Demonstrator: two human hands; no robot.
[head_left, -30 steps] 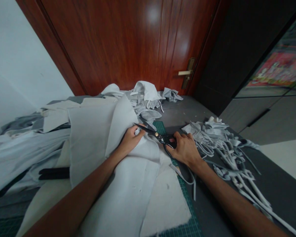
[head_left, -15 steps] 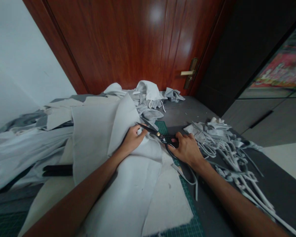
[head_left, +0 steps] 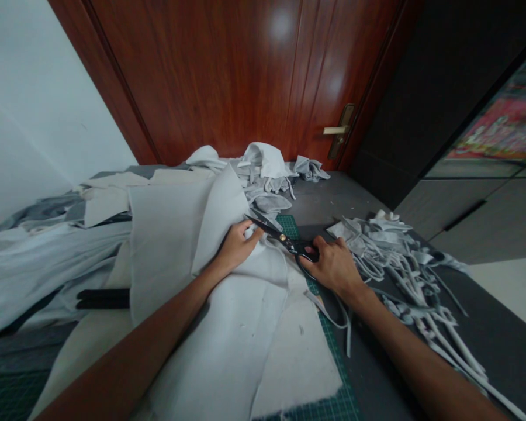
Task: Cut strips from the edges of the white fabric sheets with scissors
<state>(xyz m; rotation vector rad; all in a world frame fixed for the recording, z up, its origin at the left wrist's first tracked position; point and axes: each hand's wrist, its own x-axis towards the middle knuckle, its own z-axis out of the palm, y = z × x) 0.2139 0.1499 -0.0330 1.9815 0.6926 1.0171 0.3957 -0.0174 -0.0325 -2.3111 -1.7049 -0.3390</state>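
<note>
While the right hand (head_left: 333, 266) is gripping the black scissors (head_left: 283, 238) by their handles, the left hand (head_left: 236, 248) is holding the white cloth (head_left: 241, 327) between thumb and fingers. The scissors are bridging the space between the hands, their parted blades pointing leftward, just beside the left thumb. The white cloth is lying over a cream cloth (head_left: 300, 351), which is partly covering a green mat (head_left: 337, 403) on the dark worktop (head_left: 324, 202). Grey and white scraps (head_left: 394, 251) are lying heaped to the right, and more are sitting near the door (head_left: 223, 76).
</note>
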